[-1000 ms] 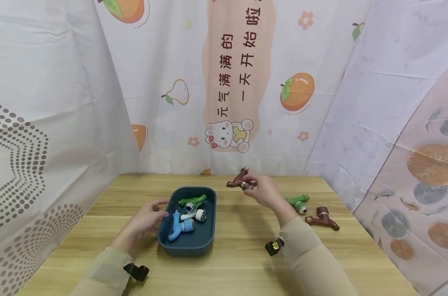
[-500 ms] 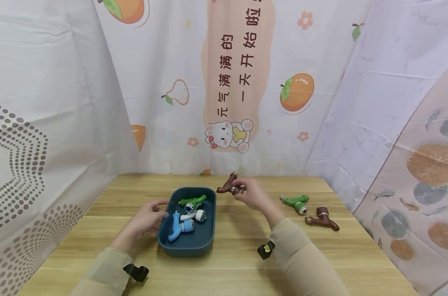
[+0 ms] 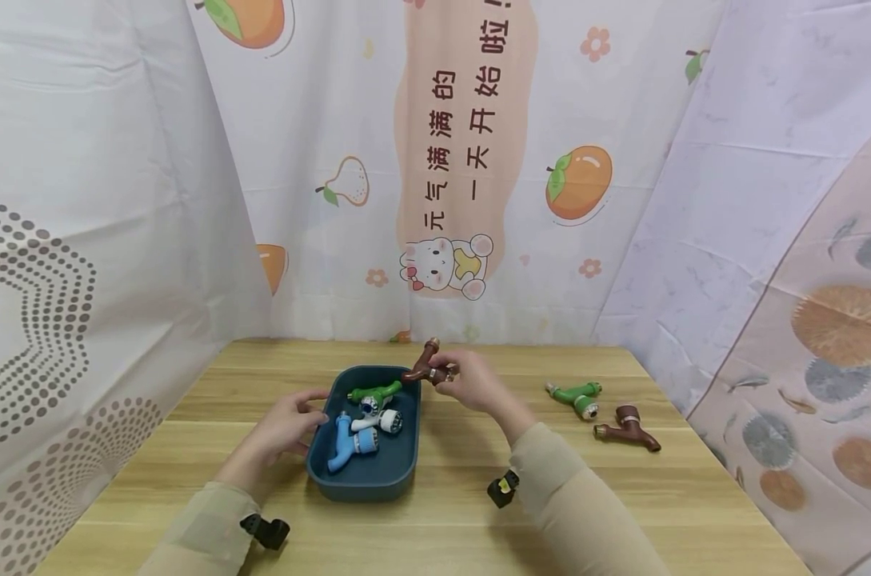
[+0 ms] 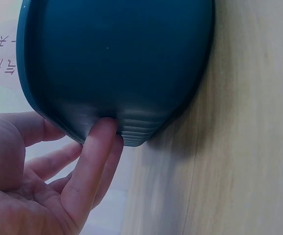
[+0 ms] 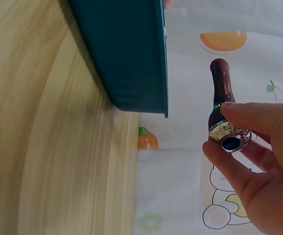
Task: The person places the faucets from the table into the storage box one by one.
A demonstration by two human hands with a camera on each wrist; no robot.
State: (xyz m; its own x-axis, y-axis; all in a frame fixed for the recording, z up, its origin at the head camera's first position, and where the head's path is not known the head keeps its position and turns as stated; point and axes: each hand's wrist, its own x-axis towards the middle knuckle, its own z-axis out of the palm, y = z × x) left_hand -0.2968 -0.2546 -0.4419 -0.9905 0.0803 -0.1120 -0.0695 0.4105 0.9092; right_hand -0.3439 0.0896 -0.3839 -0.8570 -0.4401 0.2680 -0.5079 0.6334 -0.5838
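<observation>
My right hand (image 3: 471, 380) pinches a brown tap (image 3: 422, 370) between thumb and fingers, just above the right rim of a dark blue tub (image 3: 363, 490). In the right wrist view, the round end of that brown tap (image 5: 222, 83) faces the camera. My left hand (image 3: 284, 424) holds the tub's left side. The left wrist view shows fingers of the left hand (image 4: 58, 181) against the outer wall, with the thumb at the rim. Inside the tub lie a green tap (image 3: 381, 393), a white tap (image 3: 389, 420) and a light blue tap (image 3: 345, 444).
On the wooden table (image 3: 464, 512), to the right, lie another green tap (image 3: 575, 395) and another brown tap (image 3: 629, 430). A printed curtain (image 3: 334, 264) hangs behind the table, and more curtains stand at both sides.
My right hand has moved left and slightly down with the brown tap, from beyond the tub's right side to its right rim. The left hand and tub have stayed in place.
</observation>
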